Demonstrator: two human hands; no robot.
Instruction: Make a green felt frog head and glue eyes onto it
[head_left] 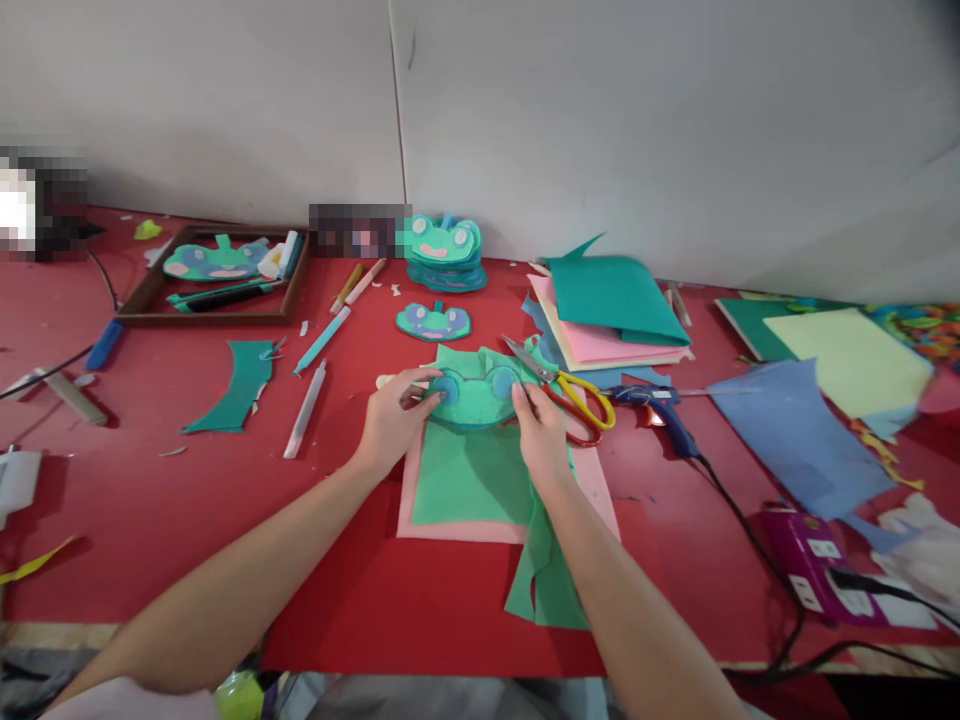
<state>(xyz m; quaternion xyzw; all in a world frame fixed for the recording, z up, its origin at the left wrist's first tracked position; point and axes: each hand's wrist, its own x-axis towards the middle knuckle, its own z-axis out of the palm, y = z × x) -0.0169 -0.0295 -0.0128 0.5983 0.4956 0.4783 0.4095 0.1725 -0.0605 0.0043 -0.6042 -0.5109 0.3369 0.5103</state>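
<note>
Between my two hands is a light green felt frog face (474,400) with a blue round patch at each side. My left hand (397,415) pinches its left edge near one patch. At the opposite edge, the fingers of my right hand (541,430) grip it by the other patch. Under it lie a green felt sheet (465,480) and a pink sheet (403,515). A cut green felt scrap (551,575) hangs down beside my right wrist. Scissors (577,392) with yellow and red handles rest just right of my right hand.
A stack of frog faces (444,250) and a single one (433,321) sit behind. Felt sheets (615,300) and a blue glue gun (660,405) with a cord lie right. At left are a brown tray (210,319), a teal scrap (238,390) and pens (322,340). A purple power box (810,560) stands front right.
</note>
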